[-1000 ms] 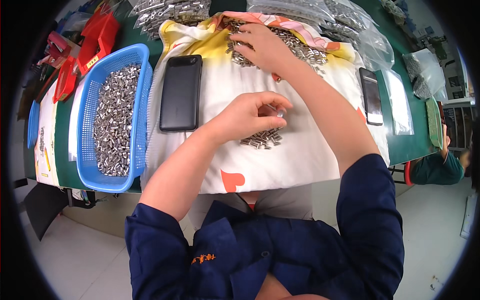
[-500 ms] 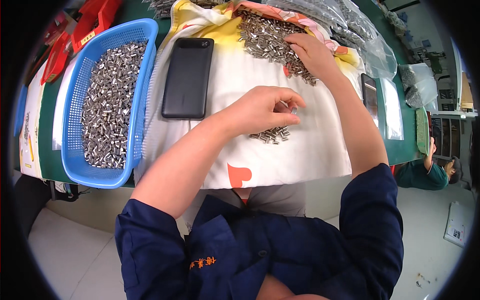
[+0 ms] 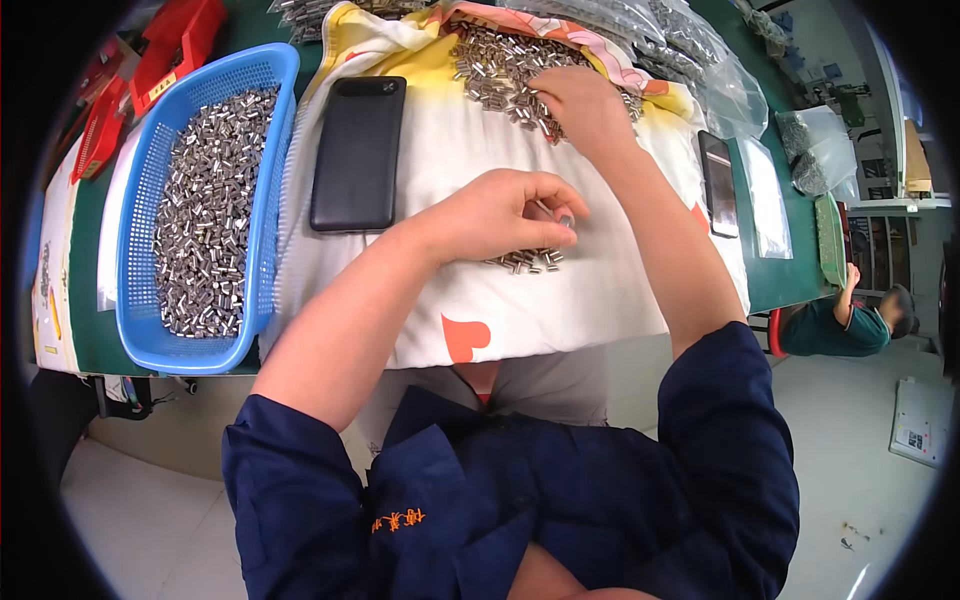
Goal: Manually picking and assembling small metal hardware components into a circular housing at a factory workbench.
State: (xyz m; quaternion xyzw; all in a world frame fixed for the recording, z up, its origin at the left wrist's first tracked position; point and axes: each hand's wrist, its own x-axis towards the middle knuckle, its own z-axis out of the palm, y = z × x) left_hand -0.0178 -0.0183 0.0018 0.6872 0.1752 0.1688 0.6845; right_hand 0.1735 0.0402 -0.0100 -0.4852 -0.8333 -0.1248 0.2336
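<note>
My left hand (image 3: 505, 212) hovers over the middle of the white cloth (image 3: 430, 290), its thumb and fingers curled around a small silver metal cylinder (image 3: 566, 221). Just below it lies a small group of the same cylinders (image 3: 530, 262), partly covered by the hand. Farther back, my right hand (image 3: 583, 108) reaches into a large heap of metal cylinders (image 3: 497, 70). Its thumb and index finger come together at the heap; what they pinch, if anything, is too small to make out.
To the left stands a blue plastic basket (image 3: 283, 120) filled with metal cylinders. A black power bank (image 3: 355, 155) lies on the cloth beside it. At the right is a phone (image 3: 719, 185). Red bins (image 3: 185, 45) and bagged parts (image 3: 690, 40) sit farther back. Another person (image 3: 850, 325) is at far right.
My right hand has shifted left along the heap's front edge. The left hand stays over the small group with its cylinder. The whole view has moved slightly.
</note>
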